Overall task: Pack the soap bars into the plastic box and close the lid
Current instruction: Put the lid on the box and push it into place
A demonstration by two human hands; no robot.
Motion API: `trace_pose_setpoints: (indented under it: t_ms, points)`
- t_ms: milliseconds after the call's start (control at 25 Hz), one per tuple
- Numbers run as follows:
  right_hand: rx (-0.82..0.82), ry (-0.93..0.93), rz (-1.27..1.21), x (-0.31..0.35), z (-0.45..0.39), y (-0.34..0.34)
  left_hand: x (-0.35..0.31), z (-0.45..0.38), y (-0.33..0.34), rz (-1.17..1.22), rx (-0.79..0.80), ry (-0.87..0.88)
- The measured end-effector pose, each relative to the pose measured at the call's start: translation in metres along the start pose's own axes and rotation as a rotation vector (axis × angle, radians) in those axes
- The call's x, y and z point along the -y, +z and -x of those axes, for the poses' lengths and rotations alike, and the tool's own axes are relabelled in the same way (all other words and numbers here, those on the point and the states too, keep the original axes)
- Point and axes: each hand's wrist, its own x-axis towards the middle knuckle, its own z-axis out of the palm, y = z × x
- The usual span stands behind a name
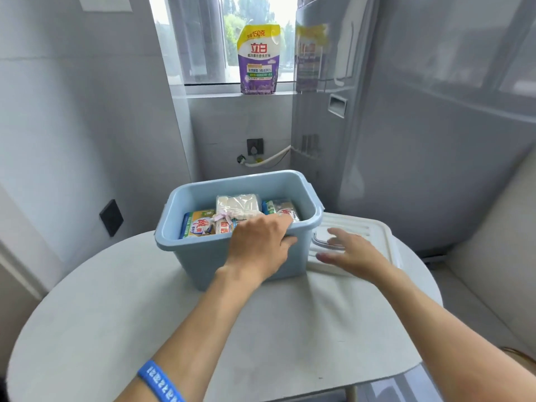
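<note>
A light blue plastic box (203, 253) stands open on the round white table (116, 314). Several wrapped soap bars (236, 206) lie inside it, one pale bar on top and printed packs beside it. My left hand (259, 242) rests over the box's near rim, thumb on the outer wall and fingers reaching inside onto the soap packs. The white lid (362, 227) lies flat on the table right of the box, its clear handle facing up. My right hand (348, 250) hovers over the lid near the handle, fingers spread, holding nothing.
A purple and yellow detergent pouch (259, 59) stands on the window sill behind the table. A grey refrigerator (406, 126) stands at the right. A wall with a black socket (111, 217) is at the left.
</note>
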Motion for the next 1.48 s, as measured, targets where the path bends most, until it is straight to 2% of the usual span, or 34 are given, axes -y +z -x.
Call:
trace_pose_setpoints:
  t_ms: [40, 120, 200, 360, 480, 680, 880, 960, 1040, 1080, 1160, 1280, 1360, 1480]
  points:
    - [0.072, -0.017, 0.148, -0.003, -0.003, 0.005, 0.002, -0.005, 0.001, 0.012, -0.003, -0.009]
    - [0.107, -0.047, 0.198, -0.004, -0.008, 0.008, 0.006, -0.009, 0.001, 0.028, -0.014, -0.014]
    - [0.089, -0.061, 0.199, -0.007, -0.013, 0.011, 0.007, -0.008, 0.001, 0.062, -0.029, -0.019]
    - [0.066, -0.088, 0.396, -0.005, -0.016, 0.017, 0.011, -0.002, -0.004, 0.123, -0.040, -0.012]
    - [-0.004, -0.019, 0.412, -0.007, -0.012, 0.009, 0.012, 0.000, -0.010, 0.138, -0.066, -0.030]
    - [-0.186, 0.169, 0.166, -0.029, -0.002, -0.015, 0.013, -0.006, -0.014, 0.148, -0.089, -0.074]
    - [-0.265, 0.186, -0.128, -0.025, 0.005, -0.044, -0.004, -0.008, 0.006, 0.043, 0.073, -0.055]
    - [-0.288, 0.182, -0.288, -0.021, 0.010, -0.053, -0.002, -0.011, 0.001, 0.192, 0.149, -0.070]
    - [-0.292, 0.157, -0.385, -0.013, 0.014, -0.057, 0.007, -0.014, -0.014, 0.498, 0.210, -0.060]
    - [-0.289, 0.134, -0.404, -0.008, 0.016, -0.058, 0.012, -0.014, -0.022, 0.624, 0.161, -0.084]
    - [-0.289, 0.064, -0.464, 0.010, 0.019, -0.063, 0.029, -0.016, -0.037, 0.778, -0.083, -0.256]
    - [-0.233, -0.136, -0.518, 0.054, 0.024, -0.072, 0.062, -0.011, -0.049, 0.838, -0.409, -0.562]
    - [-0.138, -0.307, -0.362, 0.087, 0.027, -0.067, 0.082, -0.001, -0.054, 0.825, -0.500, -0.682]
    - [-0.065, -0.499, 0.005, 0.128, 0.024, -0.040, 0.103, 0.019, -0.061, 0.845, -0.493, -0.750]
